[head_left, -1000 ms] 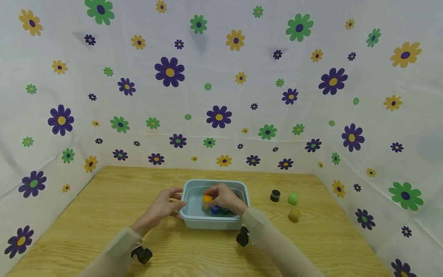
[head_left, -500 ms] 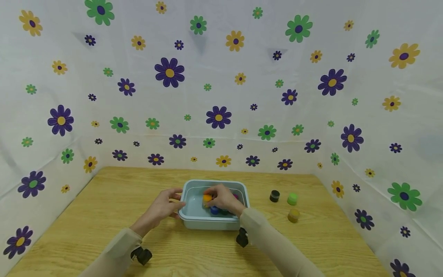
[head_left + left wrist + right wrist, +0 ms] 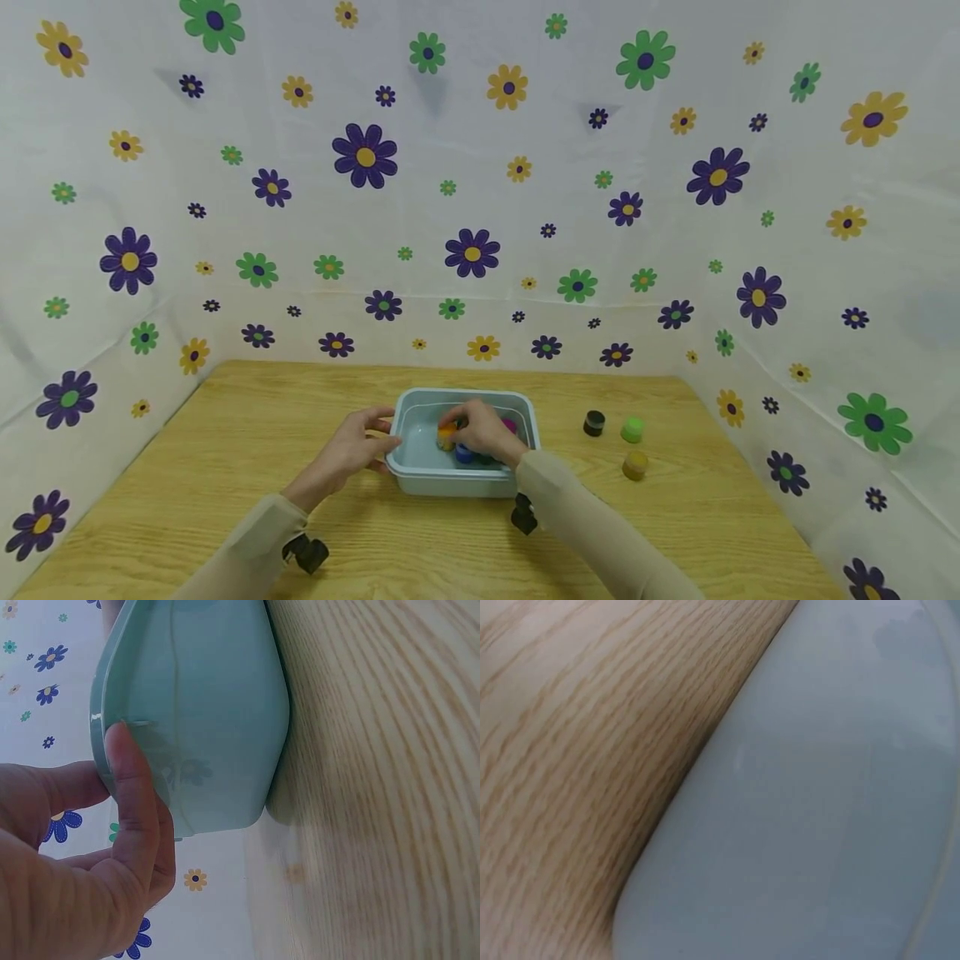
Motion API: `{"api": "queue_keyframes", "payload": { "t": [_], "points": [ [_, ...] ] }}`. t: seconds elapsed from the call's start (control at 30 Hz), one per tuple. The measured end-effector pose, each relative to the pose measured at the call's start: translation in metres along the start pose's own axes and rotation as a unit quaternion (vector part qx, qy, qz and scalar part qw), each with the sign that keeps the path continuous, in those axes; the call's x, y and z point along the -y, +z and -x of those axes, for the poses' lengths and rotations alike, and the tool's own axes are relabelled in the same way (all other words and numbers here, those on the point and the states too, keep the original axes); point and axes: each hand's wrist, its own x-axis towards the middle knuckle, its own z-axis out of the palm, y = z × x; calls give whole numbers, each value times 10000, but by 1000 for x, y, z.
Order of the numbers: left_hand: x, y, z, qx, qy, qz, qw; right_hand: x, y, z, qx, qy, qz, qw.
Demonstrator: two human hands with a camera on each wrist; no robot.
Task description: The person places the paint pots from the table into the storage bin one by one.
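Observation:
On the table stands a pale blue plastic tub (image 3: 453, 486). My left hand (image 3: 354, 446) grips its left rim; in the left wrist view the thumb is at the rim and the fingers (image 3: 135, 791) press the outer wall. Inside the tub, my right hand (image 3: 486, 432) holds a small orange-lidded jar (image 3: 445, 438) between thumb and fingers. Close beside that jar sits a blue jar (image 3: 464, 454). A magenta lid (image 3: 510, 425) shows past the right hand, which partly hides other jars. Only the tub's outer wall (image 3: 795, 795) and the table appear in the right wrist view.
Right of the tub, three small jars stand on the wooden table (image 3: 330, 550): one black (image 3: 594, 423), one light green (image 3: 632, 429) and one ochre (image 3: 635, 466). A white flower-printed sheet (image 3: 420, 200) encloses the back and both sides.
My right hand has shifted slightly, and its fingers cover more of the orange lid. The magenta lid has come into sight beside it. My left hand keeps its grip on the rim.

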Motion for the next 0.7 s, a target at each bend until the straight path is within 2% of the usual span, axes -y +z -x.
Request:
{"api": "queue_keyframes", "payload": {
  "t": [0.2, 0.43, 0.7],
  "points": [
    [0, 1, 0, 5, 42, -31, 10000, -3, 2, 0, -306, -161, 52, 9994],
    [0, 0, 0, 62, 35, -42, 10000, -5, 3, 0, -340, -48, 58, 9994],
    [1, 0, -2, 67, 36, -86, 9999, -6, 5, -3, -607, -98, 265, 9978]
  ]
}}
